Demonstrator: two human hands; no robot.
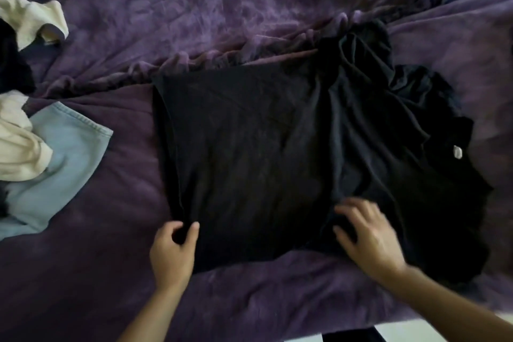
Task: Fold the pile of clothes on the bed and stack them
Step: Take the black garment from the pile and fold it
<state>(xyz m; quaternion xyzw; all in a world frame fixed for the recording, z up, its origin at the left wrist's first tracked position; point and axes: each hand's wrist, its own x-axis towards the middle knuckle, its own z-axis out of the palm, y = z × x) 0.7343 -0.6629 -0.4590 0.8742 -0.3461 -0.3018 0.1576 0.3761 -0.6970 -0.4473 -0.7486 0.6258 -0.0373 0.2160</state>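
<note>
While two hands [173, 247] [369, 236] touch one black shirt [249, 147] | denim garment [63, 164]: one

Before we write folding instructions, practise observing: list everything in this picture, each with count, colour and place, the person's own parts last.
Black T-shirt: one, black, spread flat mid-bed, white neck label towards the right.
Crumpled purple bedcover: one, purple, under everything.
Light blue denim garment: one, pale blue, left edge.
Upper cream garment: one, cream, far left corner.
Lower cream garment: one, cream, lying on the denim.
Dark garment: one, navy or black, left edge between the cream pieces.
Left hand: one, pinches the shirt's near left corner.
Right hand: one, rests on the shirt's near edge; blurred.
</note>
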